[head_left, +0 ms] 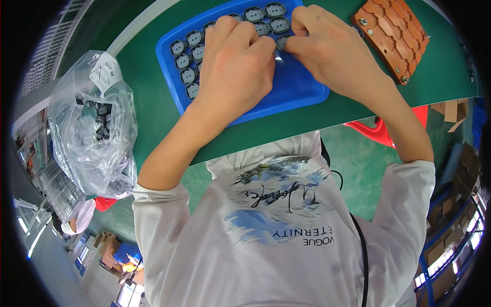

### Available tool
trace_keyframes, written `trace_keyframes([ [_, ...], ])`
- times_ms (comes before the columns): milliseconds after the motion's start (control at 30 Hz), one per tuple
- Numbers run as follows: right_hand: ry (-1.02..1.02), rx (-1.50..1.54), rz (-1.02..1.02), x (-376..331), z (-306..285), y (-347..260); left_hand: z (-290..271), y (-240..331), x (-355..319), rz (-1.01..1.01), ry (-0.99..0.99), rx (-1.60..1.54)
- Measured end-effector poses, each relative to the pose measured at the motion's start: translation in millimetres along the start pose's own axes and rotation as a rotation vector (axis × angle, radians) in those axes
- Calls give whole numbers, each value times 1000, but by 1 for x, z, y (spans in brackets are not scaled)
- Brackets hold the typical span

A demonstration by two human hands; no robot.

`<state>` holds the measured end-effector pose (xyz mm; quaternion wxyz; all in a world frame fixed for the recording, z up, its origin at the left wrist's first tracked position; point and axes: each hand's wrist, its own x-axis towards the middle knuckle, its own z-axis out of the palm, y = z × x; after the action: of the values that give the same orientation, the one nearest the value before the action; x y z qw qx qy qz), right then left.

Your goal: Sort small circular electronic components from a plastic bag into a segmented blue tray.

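A blue plastic tray (302,89) lies on the green table, holding rows of small round-cornered black and grey plastic parts (194,52). Over the middle of these rows is my left hand (232,64), its fingers curled down and closed; the fingertips and anything in them are hidden. My right hand (330,48) reaches over the tray's right side with fingers bent and closed. Its thumb tip meets the edge of one dark part (282,43) in the tray. Whether the fingers grip a part cannot be made out.
An orange-brown block (396,36) with scale-shaped recesses and metal studs sits to the right on the green table (153,110). A clear plastic bag (92,138) with black parts inside is at the left. Below the table's right edge shows a red plastic object (376,132).
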<state>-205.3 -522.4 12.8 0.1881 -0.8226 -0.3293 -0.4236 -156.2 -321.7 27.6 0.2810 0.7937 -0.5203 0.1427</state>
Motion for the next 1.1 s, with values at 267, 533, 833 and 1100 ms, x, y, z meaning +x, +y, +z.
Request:
trace_keyframes([
  [267,-615,181,584,49,-49,-22,-3,-2,-2,-45,-35,-10],
  [533,360,1127,1516,-26,-125,-26,-16,3,7,-79,5,-133],
  [833,100,608,1601,-45,-120,-70,64,65,65,112,-263,-18],
  [1100,-288,-212,1032,-67,-106,-67,77,69,60,253,-40,38],
])
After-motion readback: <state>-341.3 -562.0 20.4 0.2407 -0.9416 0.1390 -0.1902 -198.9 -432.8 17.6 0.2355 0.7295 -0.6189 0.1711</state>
